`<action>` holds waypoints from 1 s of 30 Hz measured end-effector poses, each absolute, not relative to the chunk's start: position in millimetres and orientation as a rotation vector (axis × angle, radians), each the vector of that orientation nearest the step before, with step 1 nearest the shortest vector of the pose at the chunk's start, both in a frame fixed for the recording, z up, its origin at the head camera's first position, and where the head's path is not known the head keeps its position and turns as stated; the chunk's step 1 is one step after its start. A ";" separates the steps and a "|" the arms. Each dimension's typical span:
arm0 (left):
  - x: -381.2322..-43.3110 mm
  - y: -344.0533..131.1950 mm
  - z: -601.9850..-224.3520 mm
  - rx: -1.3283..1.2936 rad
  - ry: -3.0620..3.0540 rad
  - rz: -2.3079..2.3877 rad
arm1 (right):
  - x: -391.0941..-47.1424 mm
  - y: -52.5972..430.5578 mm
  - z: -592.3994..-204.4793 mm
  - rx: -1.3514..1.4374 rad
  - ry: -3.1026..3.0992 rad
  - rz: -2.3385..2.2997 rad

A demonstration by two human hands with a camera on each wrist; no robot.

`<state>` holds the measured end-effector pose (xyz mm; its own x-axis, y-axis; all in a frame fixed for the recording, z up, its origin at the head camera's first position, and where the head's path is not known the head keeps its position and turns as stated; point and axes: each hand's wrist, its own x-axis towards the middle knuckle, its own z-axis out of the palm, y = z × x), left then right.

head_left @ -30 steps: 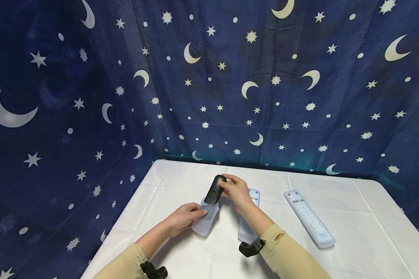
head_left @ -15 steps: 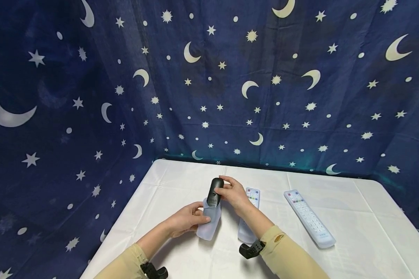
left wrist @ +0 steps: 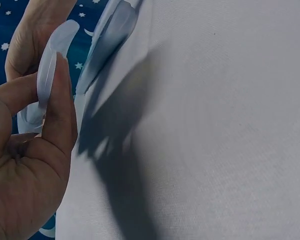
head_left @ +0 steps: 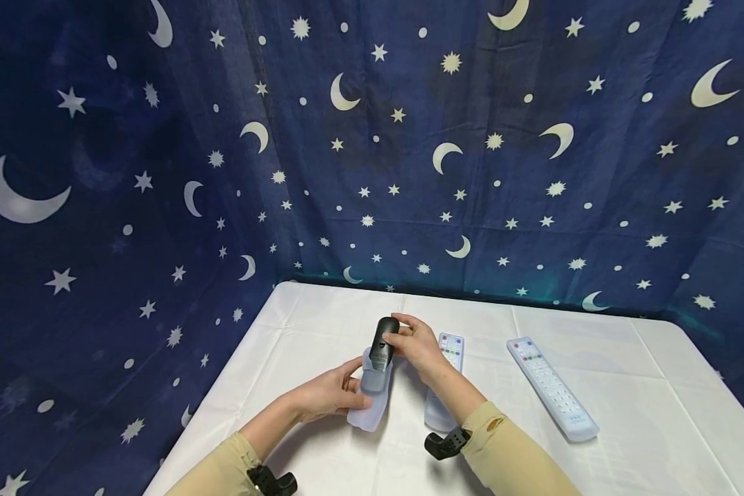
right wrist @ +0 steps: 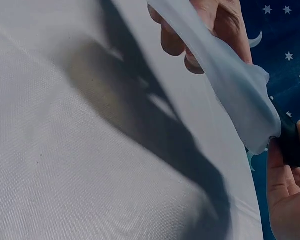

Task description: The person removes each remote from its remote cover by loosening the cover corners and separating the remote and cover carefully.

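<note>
In the head view my left hand [head_left: 328, 394] pinches a pale translucent silicone remote cover [head_left: 366, 415] between thumb and fingers, near its lower half. My right hand [head_left: 417, 346] grips the upper end of a black remote control [head_left: 385, 333], its back facing up. The remote's lower end sits inside the mouth of the cover and shows faintly through it. Both are held above the table, tilted. From the right wrist view, the cover's wavy open edge [right wrist: 270, 135] wraps the dark remote [right wrist: 291, 145] close to my right fingertips. The left wrist view shows the cover [left wrist: 49, 70] edge-on between my left fingers.
A white remote in a translucent cover [head_left: 451, 351] lies partly behind my right forearm. Another covered white remote [head_left: 552, 389] lies farther right on the white-clothed table [head_left: 632, 386]. A blue curtain [head_left: 409, 151] with moons and stars hangs behind and at left.
My left thumb has shifted lower along the cover. The cover and remote have swung slightly more upright and a little to the right. My right hand has come down slightly, still gripping the remote.
</note>
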<state>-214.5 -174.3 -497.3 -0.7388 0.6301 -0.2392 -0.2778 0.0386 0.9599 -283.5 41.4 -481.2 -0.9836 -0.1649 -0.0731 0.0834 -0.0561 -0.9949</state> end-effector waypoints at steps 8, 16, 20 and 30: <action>-213.4 -172.5 -495.1 0.268 1.737 1.746 | -283.3 45.9 -483.8 -0.087 2.021 -2.183; -215.5 -169.8 -491.8 0.232 1.849 1.755 | -280.2 53.2 -489.0 -0.093 1.976 -2.149; -215.0 -167.8 -492.4 0.263 1.818 1.778 | -280.1 55.2 -487.9 -0.086 1.992 -2.114; -212.9 -170.9 -497.7 0.315 1.779 1.767 | -287.0 59.9 -482.1 -0.043 2.011 -2.097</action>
<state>-212.9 -170.9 -497.7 -0.7886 0.5627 -0.2481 -0.2442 0.0837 0.9661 -287.0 59.9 -482.1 -0.9719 -0.1887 -0.1407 0.1485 -0.0279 -0.9885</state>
